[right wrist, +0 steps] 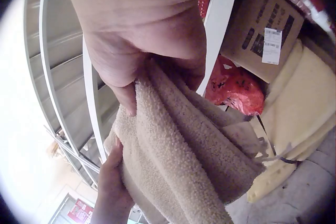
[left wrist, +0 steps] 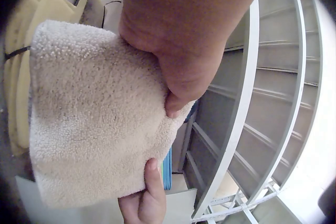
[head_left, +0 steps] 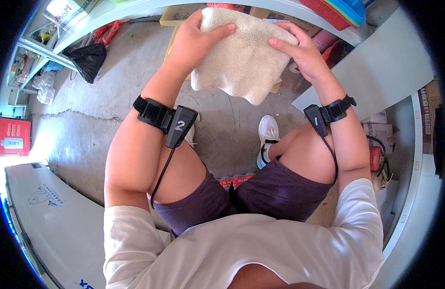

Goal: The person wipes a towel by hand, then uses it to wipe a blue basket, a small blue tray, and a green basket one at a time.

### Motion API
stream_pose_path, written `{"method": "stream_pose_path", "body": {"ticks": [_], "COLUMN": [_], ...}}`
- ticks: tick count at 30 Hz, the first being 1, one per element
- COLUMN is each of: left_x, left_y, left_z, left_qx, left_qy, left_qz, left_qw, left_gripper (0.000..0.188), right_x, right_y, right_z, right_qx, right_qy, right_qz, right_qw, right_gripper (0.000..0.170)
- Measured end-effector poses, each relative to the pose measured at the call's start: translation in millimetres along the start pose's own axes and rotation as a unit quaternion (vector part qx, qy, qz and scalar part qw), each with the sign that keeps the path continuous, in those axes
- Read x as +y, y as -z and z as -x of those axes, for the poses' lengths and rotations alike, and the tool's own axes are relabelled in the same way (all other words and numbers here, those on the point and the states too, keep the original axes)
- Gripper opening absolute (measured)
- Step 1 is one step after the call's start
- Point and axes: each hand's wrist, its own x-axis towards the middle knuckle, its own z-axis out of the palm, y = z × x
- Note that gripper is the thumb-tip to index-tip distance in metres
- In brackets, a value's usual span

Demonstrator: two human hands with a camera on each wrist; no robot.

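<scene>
A folded, fuzzy cream towel (head_left: 241, 58) is held up in front of the shelf, past the knees. My left hand (head_left: 191, 41) grips its upper left corner, thumb lying across the front. At the upper right, my right hand (head_left: 306, 53) pinches the edge with its thumb in front and fingers largely behind. The lower edge hangs loose and wavy. In the left wrist view the towel (left wrist: 94, 113) shows a broad flat face. From the right wrist, several layers of the towel (right wrist: 184, 145) show hanging apart below the right hand (right wrist: 147, 50).
White metal shelving (left wrist: 247, 103) stands ahead. Under it are a cardboard box (right wrist: 268, 24), a red plastic bag (right wrist: 236, 90) and yellow foam slabs (right wrist: 299, 98). A grey panel (head_left: 376, 72) leans at the right, near a fire extinguisher (head_left: 375, 158). A black bag (head_left: 90, 60) hangs at the left.
</scene>
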Motion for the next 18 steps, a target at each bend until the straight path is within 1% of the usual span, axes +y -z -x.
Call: {"method": "stream_pose_path", "body": {"ticks": [18], "left_x": [-0.9], "left_y": [-0.8], "left_z": [-0.6], "left_qx": [0.000], "left_qy": [-0.002], "left_qz": [0.013], "left_qw": [1.000], "left_gripper": [0.043], "right_x": [0.9], "right_y": [0.5], "right_z": [-0.9], "right_qx": [0.001], "right_qy": [-0.003], "right_qz": [0.005], "right_qw": [1.000], "right_gripper": [0.053]}}
